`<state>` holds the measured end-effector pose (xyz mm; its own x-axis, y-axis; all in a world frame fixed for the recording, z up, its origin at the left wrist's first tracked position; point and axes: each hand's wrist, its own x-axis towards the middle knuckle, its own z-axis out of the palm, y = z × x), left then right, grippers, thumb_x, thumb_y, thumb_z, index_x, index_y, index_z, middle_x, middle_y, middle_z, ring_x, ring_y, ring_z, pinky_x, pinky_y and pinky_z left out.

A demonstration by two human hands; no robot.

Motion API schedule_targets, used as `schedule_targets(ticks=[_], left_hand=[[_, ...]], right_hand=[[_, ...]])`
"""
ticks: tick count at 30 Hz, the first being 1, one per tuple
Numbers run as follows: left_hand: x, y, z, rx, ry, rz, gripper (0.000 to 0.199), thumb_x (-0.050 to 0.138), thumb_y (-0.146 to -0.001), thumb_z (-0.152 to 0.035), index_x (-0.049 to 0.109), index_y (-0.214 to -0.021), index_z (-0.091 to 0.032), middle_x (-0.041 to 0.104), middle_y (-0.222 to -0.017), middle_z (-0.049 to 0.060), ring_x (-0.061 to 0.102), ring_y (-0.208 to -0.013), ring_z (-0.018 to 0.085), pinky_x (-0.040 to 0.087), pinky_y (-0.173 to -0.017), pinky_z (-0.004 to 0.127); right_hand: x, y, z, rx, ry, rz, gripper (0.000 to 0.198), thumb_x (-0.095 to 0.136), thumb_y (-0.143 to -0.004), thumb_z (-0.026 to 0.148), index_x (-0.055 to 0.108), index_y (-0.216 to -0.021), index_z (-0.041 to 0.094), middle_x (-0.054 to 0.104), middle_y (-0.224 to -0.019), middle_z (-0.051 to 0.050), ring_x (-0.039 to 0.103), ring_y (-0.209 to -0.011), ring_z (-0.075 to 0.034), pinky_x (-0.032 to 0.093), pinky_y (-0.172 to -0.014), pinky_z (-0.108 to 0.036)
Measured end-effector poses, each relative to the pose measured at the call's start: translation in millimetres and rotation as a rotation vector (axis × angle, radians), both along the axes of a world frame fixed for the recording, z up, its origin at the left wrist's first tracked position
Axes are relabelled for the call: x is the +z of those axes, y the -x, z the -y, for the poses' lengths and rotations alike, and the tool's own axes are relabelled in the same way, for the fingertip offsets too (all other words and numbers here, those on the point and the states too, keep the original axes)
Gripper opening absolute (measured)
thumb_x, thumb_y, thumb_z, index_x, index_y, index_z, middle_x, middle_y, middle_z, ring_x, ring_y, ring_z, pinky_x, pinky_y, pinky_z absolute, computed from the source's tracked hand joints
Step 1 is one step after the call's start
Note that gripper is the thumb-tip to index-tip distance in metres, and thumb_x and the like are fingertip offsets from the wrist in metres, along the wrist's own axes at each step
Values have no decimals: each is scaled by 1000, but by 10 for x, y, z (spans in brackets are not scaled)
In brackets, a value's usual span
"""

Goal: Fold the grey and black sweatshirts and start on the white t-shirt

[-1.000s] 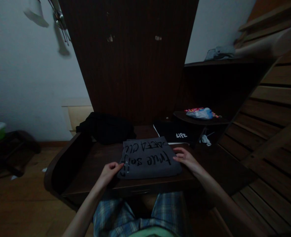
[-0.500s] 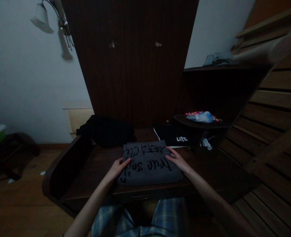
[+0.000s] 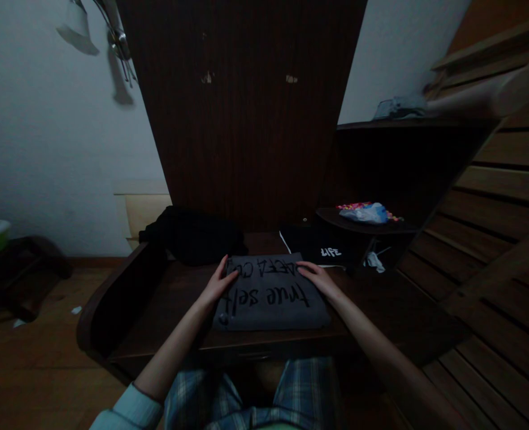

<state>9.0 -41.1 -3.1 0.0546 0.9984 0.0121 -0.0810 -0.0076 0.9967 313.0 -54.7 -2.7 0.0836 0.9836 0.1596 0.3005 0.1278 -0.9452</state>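
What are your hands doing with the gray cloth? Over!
Left hand, right hand: at opposite sides. Gray cloth: folded, on table. Black cloth with white letters: behind, not covering it.

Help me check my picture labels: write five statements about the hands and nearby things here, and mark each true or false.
1. The left hand touches the folded gray cloth. True.
2. The folded gray cloth is plain. False: it carries dark lettering.
3. A plastic bag lies on the small shelf. True.
4. The right hand is on the plastic bag. False: it is on the folded gray cloth.
5. The black cloth with white lettering lies farther back than the folded gray cloth. True.
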Motion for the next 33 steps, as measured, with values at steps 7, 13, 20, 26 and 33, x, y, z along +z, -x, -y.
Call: schedule_targets(ticks=[7,13,20,26,33], left_hand=[[-79,-27,-294,20,-100,-151,50,60,-62,-13,57,-111,-17,55,-119,7,46,-114,23,31,-98,35],[-72,-3,-289,17,-354,-201,41,55,-66,-18,60,-106,-18,58,-116,6,44,-115,22,25,-102,36],[-83,-68,-334,17,-222,-147,72,63,-64,-25,35,-130,-21,33,-138,6,30,-126,23,24,-103,32],[-101,6,-333,55,-43,28,68,59,-67,-24,35,-130,-21,60,-112,6,53,-106,23,40,-91,35],[-133,24,-371,-22,-144,194,84,67,-58,-21,28,-133,-26,54,-120,5,52,-108,20,42,-88,29]], right_hand=[[-200,115,-209,-119,-141,47,18,57,-64,32,66,-76,22,68,-89,-4,59,-90,-22,41,-85,-38],[-268,95,-151,-150,-306,16,28,53,-69,37,66,-88,21,65,-98,-7,57,-96,-23,40,-88,-39],[-270,87,-186,-84,-295,29,40,56,-67,42,61,-102,23,58,-111,-7,51,-106,-23,35,-94,-39],[-270,79,-188,-87,-269,26,40,54,-67,42,61,-100,21,58,-110,-7,50,-106,-23,32,-96,-40],[-257,95,-155,-90,-313,27,49,54,-69,43,54,-113,23,50,-124,-6,38,-120,-21,26,-101,-38]])
